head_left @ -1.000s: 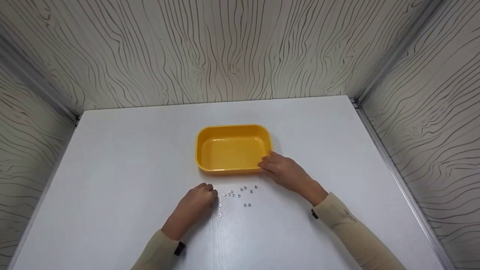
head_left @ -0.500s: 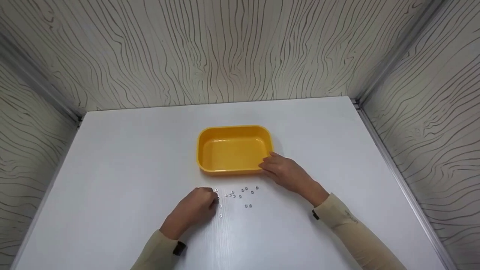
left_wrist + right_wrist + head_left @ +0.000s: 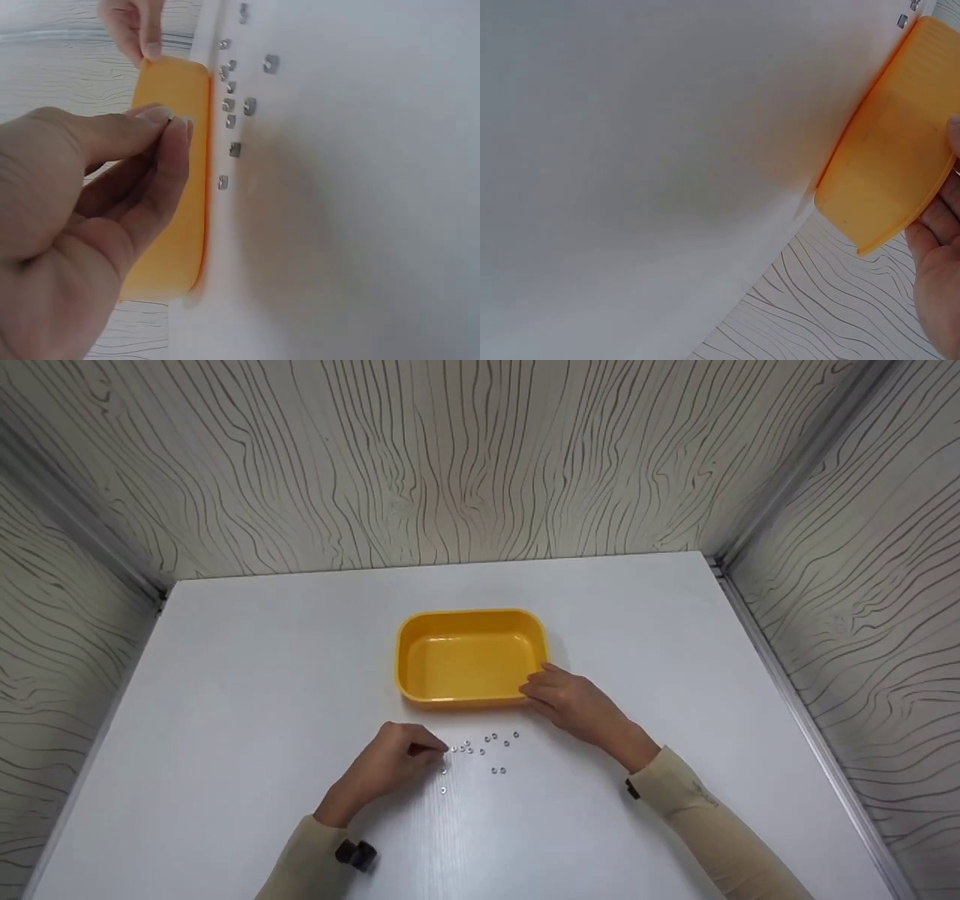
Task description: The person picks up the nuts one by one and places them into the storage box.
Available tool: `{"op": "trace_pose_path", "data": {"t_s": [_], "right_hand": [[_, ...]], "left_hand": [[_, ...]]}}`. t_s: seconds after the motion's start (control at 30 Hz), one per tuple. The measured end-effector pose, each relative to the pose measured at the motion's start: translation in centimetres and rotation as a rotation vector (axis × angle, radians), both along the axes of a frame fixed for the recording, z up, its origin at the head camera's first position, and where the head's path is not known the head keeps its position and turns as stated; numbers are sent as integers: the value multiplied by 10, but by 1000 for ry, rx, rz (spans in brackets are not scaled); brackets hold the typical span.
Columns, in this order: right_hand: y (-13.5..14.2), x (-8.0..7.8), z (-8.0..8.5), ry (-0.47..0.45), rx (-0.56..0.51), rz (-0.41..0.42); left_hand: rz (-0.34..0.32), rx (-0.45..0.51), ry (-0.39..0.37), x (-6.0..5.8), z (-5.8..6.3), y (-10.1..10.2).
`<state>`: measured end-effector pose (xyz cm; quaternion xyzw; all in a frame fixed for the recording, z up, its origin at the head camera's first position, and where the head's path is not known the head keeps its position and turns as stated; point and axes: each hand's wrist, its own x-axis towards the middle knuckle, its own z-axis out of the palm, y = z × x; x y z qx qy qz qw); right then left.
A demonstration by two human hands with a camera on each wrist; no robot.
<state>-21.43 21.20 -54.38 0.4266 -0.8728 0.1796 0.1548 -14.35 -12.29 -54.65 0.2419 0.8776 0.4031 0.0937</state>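
Note:
My left hand (image 3: 390, 761) is raised a little over the white table, left of a scatter of small metal nuts (image 3: 482, 751). In the left wrist view its thumb and forefinger pinch a tiny nut (image 3: 171, 118), of which only a sliver shows between the fingertips. Behind the nuts stands a yellow plastic bin (image 3: 472, 702). My right hand (image 3: 574, 705) holds this bin by its near right corner, fingers over the rim and thumb on the outer wall.
Several nuts lie loose on the white table (image 3: 247, 682) in front of the bin, a pair (image 3: 498, 771) nearer the body. Wood-patterned panels (image 3: 450, 465) enclose the table at the back and sides.
My left hand has gone from curled low over the leftmost nuts to a raised pinch with pointed fingertips, its wrist turned. The right hand stays on the bin.

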Motion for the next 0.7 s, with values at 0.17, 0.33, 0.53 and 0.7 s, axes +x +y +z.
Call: {"op": "trace_pose_path", "data": {"t_s": [0.17, 0.33, 0.53, 0.7], "right_hand": [[0, 0, 1, -19, 15, -6], [0, 0, 3, -46, 34, -13], [0, 0, 3, -50, 28, -9], [0, 0, 3, -36, 15, 0]], "left_hand": [[94, 130, -129, -2, 5, 0], [173, 248, -232, -3, 11, 0], [261, 384, -331, -6, 22, 4], [288, 438, -375, -12, 33, 7]]}}
